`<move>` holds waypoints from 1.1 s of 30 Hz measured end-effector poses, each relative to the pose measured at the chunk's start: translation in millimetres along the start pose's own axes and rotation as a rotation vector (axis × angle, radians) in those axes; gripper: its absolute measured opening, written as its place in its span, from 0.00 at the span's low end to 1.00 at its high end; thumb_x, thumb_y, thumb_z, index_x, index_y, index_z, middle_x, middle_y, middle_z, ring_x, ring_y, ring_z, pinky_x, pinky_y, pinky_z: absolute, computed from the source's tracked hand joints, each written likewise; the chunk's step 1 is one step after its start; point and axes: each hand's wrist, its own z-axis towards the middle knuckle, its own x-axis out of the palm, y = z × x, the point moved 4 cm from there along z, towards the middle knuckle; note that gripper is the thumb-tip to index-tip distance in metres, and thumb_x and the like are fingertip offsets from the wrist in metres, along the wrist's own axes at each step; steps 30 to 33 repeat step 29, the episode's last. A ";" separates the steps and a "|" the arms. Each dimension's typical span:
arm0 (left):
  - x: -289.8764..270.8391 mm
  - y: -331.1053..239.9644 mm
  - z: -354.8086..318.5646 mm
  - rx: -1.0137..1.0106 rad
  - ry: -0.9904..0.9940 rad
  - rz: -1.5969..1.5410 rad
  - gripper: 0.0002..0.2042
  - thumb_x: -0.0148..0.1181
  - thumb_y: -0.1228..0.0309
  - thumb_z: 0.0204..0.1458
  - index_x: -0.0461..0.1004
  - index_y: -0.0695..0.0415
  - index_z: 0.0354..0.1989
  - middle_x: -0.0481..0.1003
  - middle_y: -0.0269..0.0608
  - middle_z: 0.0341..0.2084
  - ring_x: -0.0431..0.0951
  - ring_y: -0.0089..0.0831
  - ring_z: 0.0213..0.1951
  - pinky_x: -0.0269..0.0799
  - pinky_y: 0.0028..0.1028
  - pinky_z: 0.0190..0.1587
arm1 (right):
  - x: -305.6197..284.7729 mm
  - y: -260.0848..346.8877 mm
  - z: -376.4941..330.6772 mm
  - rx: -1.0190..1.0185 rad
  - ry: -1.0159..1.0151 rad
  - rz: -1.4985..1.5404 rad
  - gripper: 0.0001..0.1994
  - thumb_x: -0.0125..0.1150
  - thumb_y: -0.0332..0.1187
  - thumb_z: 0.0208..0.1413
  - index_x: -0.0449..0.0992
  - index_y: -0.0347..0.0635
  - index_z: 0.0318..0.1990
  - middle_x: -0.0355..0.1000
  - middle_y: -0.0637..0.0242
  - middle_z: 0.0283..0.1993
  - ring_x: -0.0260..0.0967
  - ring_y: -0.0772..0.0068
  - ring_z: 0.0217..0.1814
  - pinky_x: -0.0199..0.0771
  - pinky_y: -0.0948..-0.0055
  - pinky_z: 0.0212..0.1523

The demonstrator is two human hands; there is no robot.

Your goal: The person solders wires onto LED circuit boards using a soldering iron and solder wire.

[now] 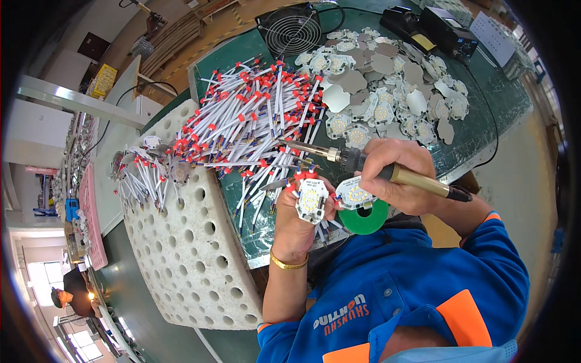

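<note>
My left hand [293,233] is closed on a white LED board [311,199] that has red-sleeved wires at its upper edge. In my right hand [402,172] is a soldering iron [414,179] with a gold-coloured handle, its metal tip pointing left over the wires. A second LED board [354,193] sits between the two hands, against the right fingers; which hand bears it I cannot tell. Under it shows a green ring-shaped spool [364,222]. Beyond my left hand lies a big heap of white wires [260,115] with red sleeves.
Loose LED boards and grey metal plates [387,85] cover the back right of the green table. Behind stand a black fan [289,31] and a black soldering station [449,31]. A white board full of holes [187,254] lies left, bearing wired boards [145,166]. Another person [74,291] is far left.
</note>
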 end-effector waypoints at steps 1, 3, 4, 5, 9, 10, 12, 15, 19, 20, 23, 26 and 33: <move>0.3 -0.5 0.3 0.037 0.043 0.026 0.11 0.61 0.80 0.41 0.70 0.62 0.35 0.73 0.37 0.21 0.72 0.20 0.20 0.66 0.16 0.21 | 1.4 -2.3 -1.2 0.046 0.005 0.047 0.07 0.60 0.22 0.44 0.69 0.39 0.31 0.70 0.64 0.29 0.68 0.69 0.30 0.68 0.74 0.32; -0.6 4.3 2.2 -0.014 0.056 0.014 0.12 0.61 0.81 0.39 0.71 0.62 0.35 0.73 0.36 0.22 0.72 0.19 0.20 0.67 0.17 0.22 | 5.3 -3.4 -2.8 0.073 -0.028 0.083 0.06 0.60 0.23 0.45 0.69 0.39 0.31 0.69 0.64 0.30 0.68 0.70 0.31 0.67 0.75 0.33; 2.4 7.6 3.4 -0.001 0.072 -0.050 0.12 0.62 0.81 0.39 0.71 0.62 0.35 0.73 0.35 0.22 0.72 0.19 0.20 0.67 0.17 0.22 | 7.5 -4.4 -4.5 0.099 -0.062 0.120 0.06 0.59 0.23 0.46 0.69 0.39 0.31 0.68 0.65 0.30 0.67 0.71 0.31 0.66 0.75 0.34; 3.5 8.6 5.2 0.013 0.091 -0.111 0.13 0.62 0.80 0.38 0.71 0.61 0.35 0.73 0.35 0.23 0.72 0.19 0.21 0.67 0.17 0.22 | 11.8 -5.5 -6.3 0.096 -0.061 0.121 0.06 0.59 0.23 0.46 0.69 0.39 0.31 0.68 0.65 0.30 0.67 0.71 0.31 0.66 0.75 0.34; 1.2 4.9 1.6 0.057 0.033 0.057 0.11 0.62 0.76 0.42 0.71 0.60 0.35 0.73 0.35 0.24 0.73 0.19 0.24 0.68 0.16 0.23 | 18.3 -13.4 -9.6 0.173 -0.127 0.227 0.07 0.59 0.23 0.45 0.69 0.39 0.33 0.67 0.63 0.30 0.66 0.69 0.31 0.66 0.74 0.34; -2.5 6.3 -0.1 0.001 -0.019 0.093 0.08 0.59 0.74 0.47 0.70 0.61 0.35 0.72 0.34 0.23 0.71 0.19 0.23 0.66 0.16 0.23 | 17.1 -10.6 -8.0 0.078 -0.138 0.109 0.09 0.59 0.23 0.45 0.68 0.39 0.34 0.68 0.63 0.30 0.67 0.68 0.31 0.66 0.73 0.33; -8.5 2.4 -5.6 0.038 -0.072 0.083 0.07 0.58 0.74 0.48 0.70 0.61 0.34 0.71 0.34 0.21 0.69 0.19 0.21 0.63 0.17 0.22 | 14.5 -13.7 -1.6 -0.009 -0.149 -0.061 0.10 0.60 0.22 0.43 0.68 0.39 0.35 0.68 0.62 0.29 0.67 0.66 0.29 0.66 0.72 0.31; -17.5 -16.5 -29.9 0.123 -0.274 -0.038 0.08 0.54 0.68 0.52 0.67 0.60 0.35 0.63 0.31 0.18 0.60 0.19 0.21 0.52 0.20 0.22 | 10.3 -13.0 -7.5 -0.093 -0.173 -0.163 0.13 0.61 0.21 0.40 0.69 0.39 0.35 0.69 0.61 0.27 0.66 0.62 0.24 0.65 0.68 0.26; -35.2 -45.4 -71.1 0.227 -0.459 0.064 0.09 0.54 0.70 0.52 0.68 0.61 0.38 0.64 0.33 0.21 0.61 0.20 0.23 0.55 0.20 0.25 | 9.7 0.3 -18.7 -0.315 0.071 -0.169 0.17 0.64 0.23 0.36 0.68 0.42 0.37 0.68 0.61 0.25 0.61 0.62 0.19 0.56 0.67 0.20; -39.5 -51.7 -76.9 0.213 -0.482 0.077 0.08 0.55 0.72 0.51 0.68 0.62 0.37 0.66 0.34 0.22 0.62 0.20 0.23 0.57 0.20 0.25 | 14.5 1.0 -18.7 -0.291 0.166 -0.203 0.17 0.63 0.22 0.35 0.67 0.42 0.37 0.67 0.61 0.24 0.60 0.62 0.19 0.56 0.67 0.20; -63.0 -82.1 -90.1 0.155 -0.569 0.203 0.05 0.56 0.74 0.49 0.69 0.61 0.33 0.68 0.34 0.21 0.65 0.21 0.23 0.60 0.20 0.26 | 18.6 5.7 -22.3 -0.281 0.260 -0.255 0.17 0.60 0.19 0.35 0.66 0.41 0.36 0.66 0.61 0.23 0.59 0.61 0.19 0.56 0.67 0.20; -105.6 -134.5 -99.7 0.229 -0.659 0.441 0.05 0.56 0.74 0.49 0.69 0.61 0.32 0.68 0.34 0.21 0.67 0.22 0.23 0.61 0.20 0.25 | 25.7 7.0 -19.9 -0.288 0.200 -0.247 0.16 0.57 0.17 0.35 0.65 0.41 0.35 0.66 0.60 0.23 0.61 0.60 0.20 0.58 0.67 0.20; -151.7 -193.8 -104.9 0.289 -0.811 0.641 0.06 0.56 0.73 0.48 0.70 0.61 0.33 0.72 0.38 0.24 0.70 0.24 0.24 0.65 0.21 0.27 | 24.9 1.4 -26.7 -0.299 0.125 -0.244 0.16 0.56 0.17 0.35 0.64 0.40 0.35 0.66 0.58 0.23 0.62 0.58 0.20 0.60 0.65 0.21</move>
